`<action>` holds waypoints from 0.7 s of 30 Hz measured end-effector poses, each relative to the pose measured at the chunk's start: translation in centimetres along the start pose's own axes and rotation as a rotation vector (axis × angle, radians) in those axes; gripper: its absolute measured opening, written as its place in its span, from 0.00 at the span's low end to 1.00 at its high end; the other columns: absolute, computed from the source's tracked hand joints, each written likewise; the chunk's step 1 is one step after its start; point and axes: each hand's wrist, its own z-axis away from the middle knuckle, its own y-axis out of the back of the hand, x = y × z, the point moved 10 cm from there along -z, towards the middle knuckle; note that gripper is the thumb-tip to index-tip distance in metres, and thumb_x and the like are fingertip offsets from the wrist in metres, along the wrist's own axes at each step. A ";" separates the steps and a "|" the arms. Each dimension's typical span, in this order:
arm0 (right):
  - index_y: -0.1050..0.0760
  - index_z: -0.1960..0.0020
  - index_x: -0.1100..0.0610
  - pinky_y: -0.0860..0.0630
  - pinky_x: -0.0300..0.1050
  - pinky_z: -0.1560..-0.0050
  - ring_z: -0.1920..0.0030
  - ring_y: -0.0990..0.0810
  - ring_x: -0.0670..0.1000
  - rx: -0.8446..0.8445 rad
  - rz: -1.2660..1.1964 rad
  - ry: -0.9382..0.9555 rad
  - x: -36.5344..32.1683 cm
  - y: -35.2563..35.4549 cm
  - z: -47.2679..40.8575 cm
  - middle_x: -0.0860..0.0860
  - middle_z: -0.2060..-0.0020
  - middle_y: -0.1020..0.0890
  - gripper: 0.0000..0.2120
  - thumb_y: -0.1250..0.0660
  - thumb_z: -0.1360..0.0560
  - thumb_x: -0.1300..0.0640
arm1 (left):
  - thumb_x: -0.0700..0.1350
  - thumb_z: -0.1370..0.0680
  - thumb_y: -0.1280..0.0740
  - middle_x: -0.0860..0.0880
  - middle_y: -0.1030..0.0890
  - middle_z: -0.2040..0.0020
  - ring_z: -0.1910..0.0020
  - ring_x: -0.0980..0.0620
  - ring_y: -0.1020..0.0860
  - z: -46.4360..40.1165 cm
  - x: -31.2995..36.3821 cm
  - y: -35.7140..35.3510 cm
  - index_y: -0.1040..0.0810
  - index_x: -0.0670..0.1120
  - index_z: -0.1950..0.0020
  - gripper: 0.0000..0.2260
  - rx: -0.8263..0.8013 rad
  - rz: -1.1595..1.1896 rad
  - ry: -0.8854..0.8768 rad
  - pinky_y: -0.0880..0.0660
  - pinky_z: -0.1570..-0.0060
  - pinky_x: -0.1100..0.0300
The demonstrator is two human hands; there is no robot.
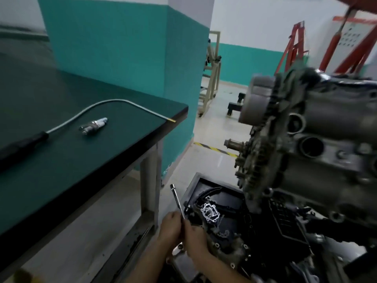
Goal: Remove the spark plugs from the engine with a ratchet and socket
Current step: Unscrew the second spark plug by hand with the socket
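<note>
Head view: both hands low, left of the engine.
Left hand: fingers curled round the ratchet.
Right hand: fingers pinching its lower end.
Spark plug: lying on the bench.

Dark green bench top; teal-and-white wall; yellow-black striped floor tape; red frame.

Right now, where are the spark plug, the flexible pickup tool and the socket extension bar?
spark plug (93,125): head view, metal body mid-length.
flexible pickup tool (114,101): head view, top of grey shaft's bend.
socket extension bar (177,199): head view, mid-shaft above the hands.
</note>
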 end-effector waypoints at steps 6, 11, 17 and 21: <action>0.31 0.75 0.54 0.39 0.41 0.71 0.75 0.33 0.44 -0.080 -0.054 0.267 -6.5 5.4 10.6 0.46 0.78 0.30 0.22 0.38 0.23 0.52 | 0.39 0.18 0.45 0.43 0.23 0.65 0.73 0.51 0.23 10.0 10.0 0.1 0.28 0.40 0.57 0.10 -0.072 0.342 -0.240 0.24 0.72 0.61; 0.32 0.70 0.53 0.38 0.37 0.77 0.81 0.34 0.42 -0.243 -0.119 0.375 -10.4 8.2 18.6 0.45 0.83 0.31 0.18 0.41 0.21 0.54 | 0.47 0.17 0.48 0.47 0.29 0.73 0.80 0.57 0.31 18.6 17.5 -0.8 0.31 0.43 0.58 0.14 -0.053 0.368 -0.448 0.32 0.80 0.67; 0.34 0.61 0.54 0.35 0.33 0.76 0.80 0.31 0.41 -0.331 -0.058 0.543 -15.5 12.5 25.9 0.45 0.80 0.28 0.10 0.41 0.21 0.58 | 0.55 0.19 0.47 0.53 0.39 0.76 0.80 0.57 0.42 32.6 23.7 -6.8 0.35 0.47 0.65 0.18 -0.244 0.246 -0.802 0.44 0.80 0.66; 0.35 0.60 0.51 0.32 0.35 0.68 0.72 0.30 0.40 -0.189 -0.003 0.652 -18.3 18.5 28.2 0.47 0.69 0.28 0.09 0.39 0.22 0.53 | 0.67 0.28 0.48 0.53 0.41 0.78 0.79 0.55 0.44 39.3 27.0 -11.1 0.39 0.47 0.71 0.24 -0.496 0.244 -0.812 0.43 0.79 0.64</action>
